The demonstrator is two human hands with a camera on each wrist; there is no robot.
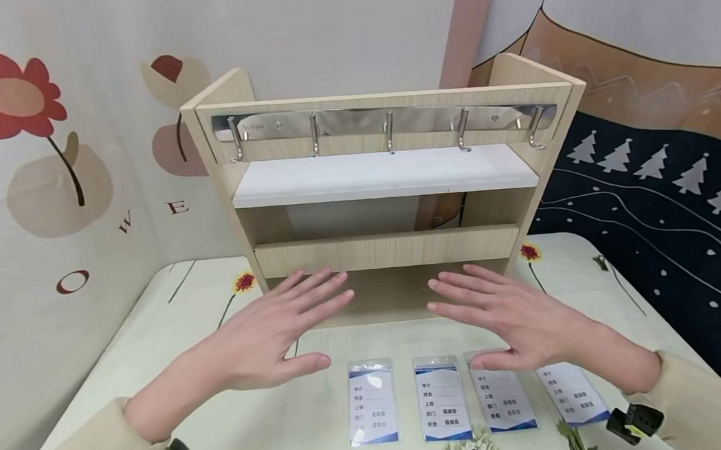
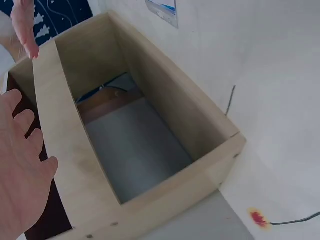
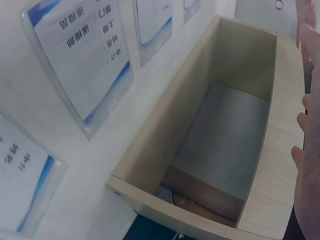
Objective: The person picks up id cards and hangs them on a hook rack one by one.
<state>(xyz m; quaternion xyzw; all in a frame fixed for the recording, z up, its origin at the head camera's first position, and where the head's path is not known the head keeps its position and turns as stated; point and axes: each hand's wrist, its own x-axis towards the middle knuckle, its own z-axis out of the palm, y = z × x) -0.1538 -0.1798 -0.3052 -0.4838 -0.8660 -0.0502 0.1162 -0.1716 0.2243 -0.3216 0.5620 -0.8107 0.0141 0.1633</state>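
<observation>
My left hand (image 1: 277, 333) hovers with its fingers straight, palm down and nothing in it, before the lower part of a pale wooden rack (image 1: 387, 251). Mirroring it on the other side, my right hand (image 1: 509, 319) is also empty, fingers extended toward the left. Several clear-sleeved name badges (image 1: 372, 407) with blue borders lie in a row on the table in front of the rack. The right thumb overlaps one badge (image 1: 504, 405) in the head view, and that hand partly covers the rightmost badge (image 1: 574, 398). In the right wrist view, the right hand (image 3: 311, 125) appears beside the rack's front board.
A metal rail (image 1: 354, 122) with several hooks runs across the rack's upper front, above a white shelf (image 1: 385, 175). A flower-print cloth (image 1: 158, 361) covers the table. Patterned curtains (image 1: 349, 33) hang behind and at both sides.
</observation>
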